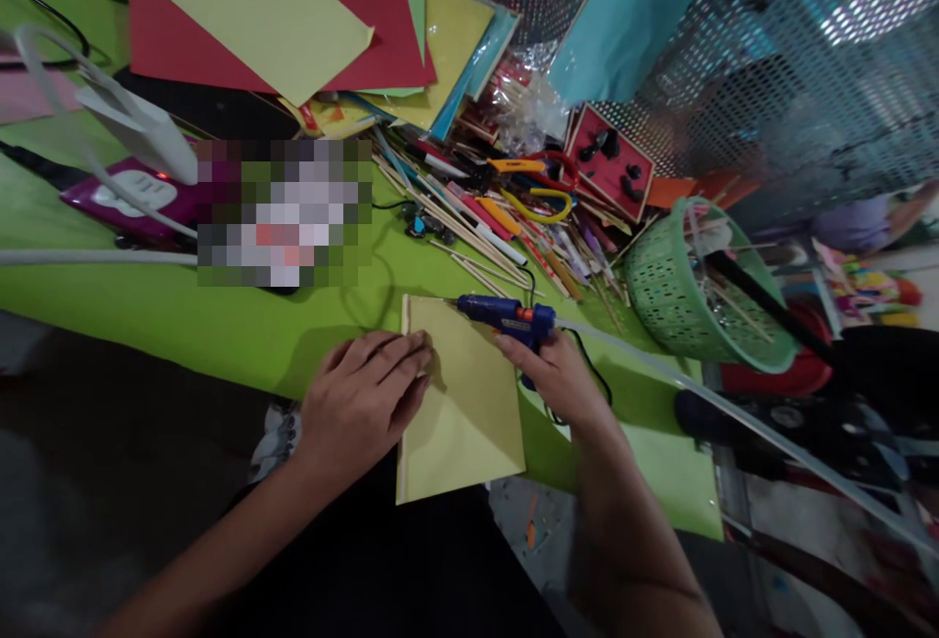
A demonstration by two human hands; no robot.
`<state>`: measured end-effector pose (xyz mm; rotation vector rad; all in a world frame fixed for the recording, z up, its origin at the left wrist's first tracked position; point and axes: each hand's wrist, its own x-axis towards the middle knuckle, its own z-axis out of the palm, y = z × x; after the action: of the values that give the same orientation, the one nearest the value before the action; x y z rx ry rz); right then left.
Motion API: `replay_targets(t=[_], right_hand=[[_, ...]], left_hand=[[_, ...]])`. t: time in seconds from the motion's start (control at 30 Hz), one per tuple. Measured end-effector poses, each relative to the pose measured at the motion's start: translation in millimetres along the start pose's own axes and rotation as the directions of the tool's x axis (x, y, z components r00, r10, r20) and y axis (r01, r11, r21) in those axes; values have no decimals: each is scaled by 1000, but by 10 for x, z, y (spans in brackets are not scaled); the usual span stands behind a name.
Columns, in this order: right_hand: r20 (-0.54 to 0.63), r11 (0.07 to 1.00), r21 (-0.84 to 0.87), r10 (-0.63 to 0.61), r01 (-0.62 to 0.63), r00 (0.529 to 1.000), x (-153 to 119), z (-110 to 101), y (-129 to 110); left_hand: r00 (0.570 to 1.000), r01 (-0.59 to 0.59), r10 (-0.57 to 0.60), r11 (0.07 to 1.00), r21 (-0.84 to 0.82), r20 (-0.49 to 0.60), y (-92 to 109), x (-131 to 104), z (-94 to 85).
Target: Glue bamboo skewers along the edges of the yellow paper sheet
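The yellow sheet (469,423) lies at the near edge of the green table surface (242,320), partly overhanging it, with a pale strip along its left side. The left hand (374,379) is palm down over this left side; its fingers are together and slightly bent, and whether they pinch anything cannot be determined. The right hand (561,374) is closed around the handle of the blue glue gun (506,315), positioned above the far right part of the sheet. The nozzle points left, along the sheet's far edge; contact between the two cannot be confirmed. A long translucent glue stick (696,388) extends from the rear of the gun toward the near right. Beyond the gun are loose wooden sticks (455,217) and scissors with a yellow handle (539,216). A green perforated basket (656,271) stands to the right. At far left, a white adapter (139,124) sits on a purple power strip (95,193); a red sheet (388,12) lies farther back.
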<state>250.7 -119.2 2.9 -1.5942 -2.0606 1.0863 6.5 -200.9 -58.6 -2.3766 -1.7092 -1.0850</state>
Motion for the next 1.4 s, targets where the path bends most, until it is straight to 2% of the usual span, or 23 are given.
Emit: replay_targets(t=[0.17,0.43,0.6,0.73,0.9,1.0,1.13,1.4], right_hand=[[-7,999,-48,8,-8,1000,6,37,12],[-23,1000,-16,-5,5,1000,3,6,30],[2,999,-50,2,-2,1000,15,32,14],[1,998,-63,22,-22,1000,-16,-24,42],[-44,999,-19,37,-38,998,-63,-121,60],[-40,1000,14,16,-16,999,-55,-99,56],[-16,999,48,-22,22,1000,-26,-6,54],[-11,1000,-2,-26,26,1000,-36,55,-17]], left_hand=[[1000,7,-7,1000,-6,16,1,-6,-4],[1000,1,-1,1000,-6,-3,-4,-8,10],[1000,2,-2,1000,-4,3,-5,-9,5],[1000,5,-5,1000,-9,17,-3,-1,-5],[997,15,-11,999,-52,82,0,-5,-95],[991,-2,11,997,-71,134,-14,-18,-184],[994,-39,48,995,-91,99,-76,-13,-241],[998,-58,61,994,-91,33,-178,-7,-117]])
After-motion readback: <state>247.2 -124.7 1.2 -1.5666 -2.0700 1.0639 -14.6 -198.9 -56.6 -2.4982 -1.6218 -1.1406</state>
